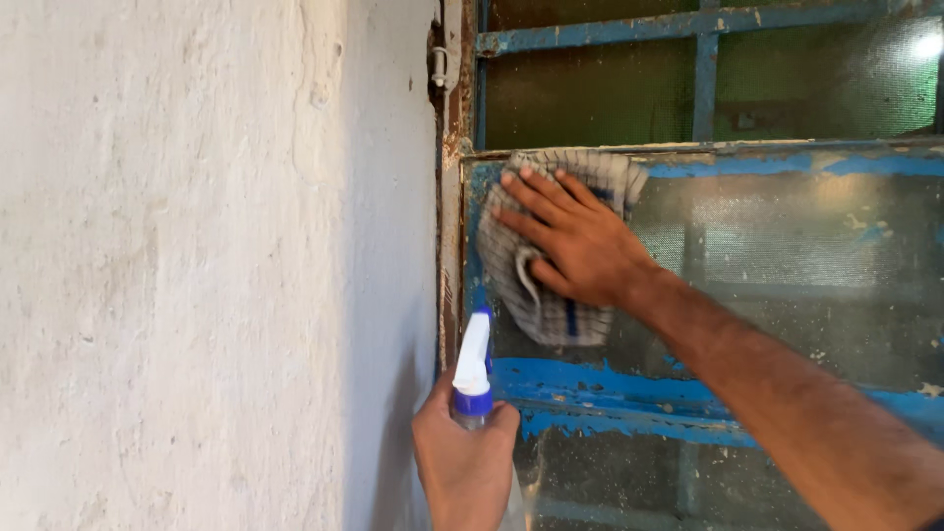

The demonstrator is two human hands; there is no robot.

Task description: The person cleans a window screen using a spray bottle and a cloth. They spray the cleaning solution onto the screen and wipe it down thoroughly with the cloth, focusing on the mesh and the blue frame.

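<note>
Wall: rough white plaster is seen across the left half.
Window: frosted glass is framed in chipped blue bars, with rust along the left edge.
Right hand: fingers are spread flat and pressed on a checked cloth against the pane's upper left corner.
Left hand: it is closed around a spray bottle, held upright just below the cloth.
Hidden: the bottle's body is covered by the hand; what lies behind the glass cannot be made out.

Cloth on window, bottle below.
</note>
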